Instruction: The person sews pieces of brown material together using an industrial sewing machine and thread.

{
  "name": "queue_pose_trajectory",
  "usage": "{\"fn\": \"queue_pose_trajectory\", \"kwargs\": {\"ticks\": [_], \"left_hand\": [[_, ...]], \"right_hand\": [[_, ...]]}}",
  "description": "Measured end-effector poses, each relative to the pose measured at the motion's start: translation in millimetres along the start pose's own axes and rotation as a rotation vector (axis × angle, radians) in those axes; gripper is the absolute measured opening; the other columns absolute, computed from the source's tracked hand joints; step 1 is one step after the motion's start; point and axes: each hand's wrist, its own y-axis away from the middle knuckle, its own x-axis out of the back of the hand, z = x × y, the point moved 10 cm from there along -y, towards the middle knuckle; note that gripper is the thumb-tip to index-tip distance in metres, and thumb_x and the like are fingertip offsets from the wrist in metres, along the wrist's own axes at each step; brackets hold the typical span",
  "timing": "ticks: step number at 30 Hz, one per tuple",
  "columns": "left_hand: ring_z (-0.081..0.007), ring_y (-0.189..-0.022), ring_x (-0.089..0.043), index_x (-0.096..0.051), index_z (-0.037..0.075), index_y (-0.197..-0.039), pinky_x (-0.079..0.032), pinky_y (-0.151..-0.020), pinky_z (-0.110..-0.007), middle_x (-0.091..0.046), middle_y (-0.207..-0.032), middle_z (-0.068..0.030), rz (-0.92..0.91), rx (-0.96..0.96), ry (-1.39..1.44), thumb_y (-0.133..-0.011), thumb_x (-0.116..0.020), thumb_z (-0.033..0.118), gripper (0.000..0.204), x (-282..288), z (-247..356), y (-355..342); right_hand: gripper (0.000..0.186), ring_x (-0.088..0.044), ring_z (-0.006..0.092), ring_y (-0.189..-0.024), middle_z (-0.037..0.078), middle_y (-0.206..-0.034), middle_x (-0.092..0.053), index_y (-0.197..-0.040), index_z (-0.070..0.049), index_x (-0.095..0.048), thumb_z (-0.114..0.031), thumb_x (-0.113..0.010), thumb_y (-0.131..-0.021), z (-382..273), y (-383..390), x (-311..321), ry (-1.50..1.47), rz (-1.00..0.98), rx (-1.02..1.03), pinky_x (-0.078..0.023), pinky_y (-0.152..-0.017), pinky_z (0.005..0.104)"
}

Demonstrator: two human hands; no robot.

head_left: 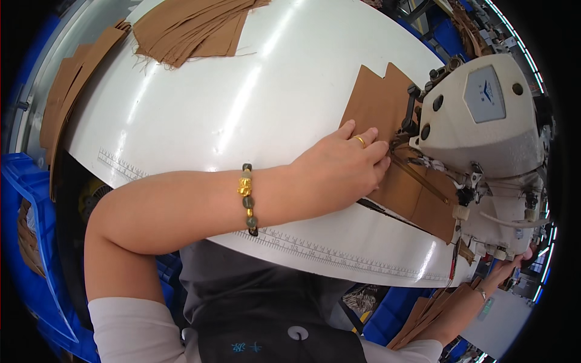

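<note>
My left hand (pixel 348 162) lies over a brown fabric piece (pixel 370 100), its fingers stretched out and pressing on the cloth beside the needle area of a white sewing machine (pixel 478 115). The piece has a notched far edge and runs under the machine toward the right. A narrow metal guide bar (pixel 423 180) slants across it. Out to the right, my right hand (pixel 515 261) reaches to the far end of the machine, beside a dark round part. Its fingers are too small and partly hidden to make out.
A fanned stack of brown fabric pieces (pixel 193 30) lies at the far left of the white table (pixel 290 78). More brown pieces (pixel 75 91) hang over the left edge. A blue bin (pixel 36 181) stands at left. Brown pieces (pixel 433 311) sit under my right forearm.
</note>
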Motion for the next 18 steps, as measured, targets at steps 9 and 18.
{"fn": "queue_pose_trajectory", "kwargs": {"ticks": [9, 18], "left_hand": [[-0.0343, -0.134, -0.055, -0.066, -0.001, -0.129, -0.044, -0.110, -0.048, -0.061, -0.134, -0.0181, 0.070, 0.006, -0.010, -0.095, -0.067, 0.025, 0.043, 0.6, 2.2, 1.4], [-0.0335, -0.131, -0.057, -0.069, -0.002, -0.125, -0.045, -0.108, -0.045, -0.063, -0.130, -0.0163, 0.028, 0.013, 0.012, -0.094, -0.069, 0.030, 0.044, -1.6, 1.4, 0.2]], "right_hand": [[0.055, -0.050, 0.0295, -0.140, 0.015, -0.150, -0.053, -0.150, -0.006, -0.047, -0.034, -0.060, -0.105, 24.6, -1.3, 8.7, -0.109, 0.015, -0.032, -0.040, -0.119, 0.0465], [0.056, -0.049, 0.0316, -0.140, 0.015, -0.151, -0.053, -0.151, -0.006, -0.046, -0.035, -0.059, -0.105, 57.6, 10.7, 21.7, -0.196, -0.004, -0.083, -0.039, -0.120, 0.0498]]}}
